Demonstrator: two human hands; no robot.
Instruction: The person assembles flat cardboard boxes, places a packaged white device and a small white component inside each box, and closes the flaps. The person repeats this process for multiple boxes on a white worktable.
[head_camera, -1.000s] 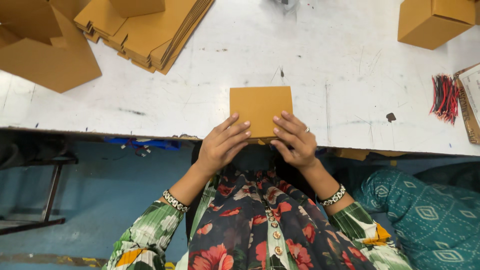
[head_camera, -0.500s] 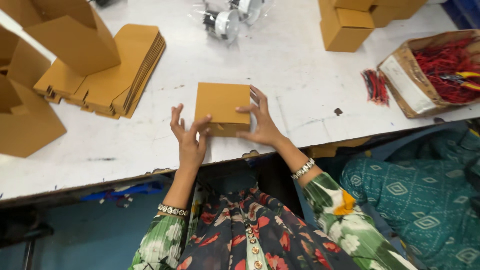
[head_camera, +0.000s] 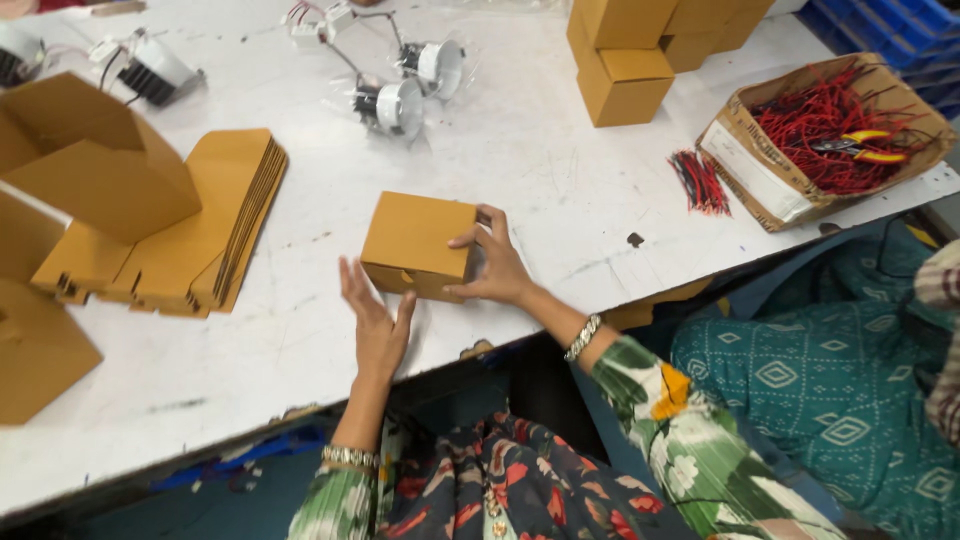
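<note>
Since half a second ago, the left hand (head_camera: 375, 325) has come off the small brown box (head_camera: 418, 246) and hangs open, fingers spread, just below its near-left corner. Right hand (head_camera: 495, 265) grips the box's right end, fingers curled on top. It sits on the white counter (head_camera: 520, 170), long axis running left-right between the hands.

On the white tabletop (head_camera: 520, 160) a stack of flat cardboard blanks (head_camera: 205, 230) lies at the left, round lamp fittings with wires (head_camera: 400, 85) sit at the top, closed brown boxes (head_camera: 625, 55) stand stacked at the upper right, beside an open carton of red wires (head_camera: 820, 135) with yellow-handled pliers (head_camera: 860, 147)
</note>
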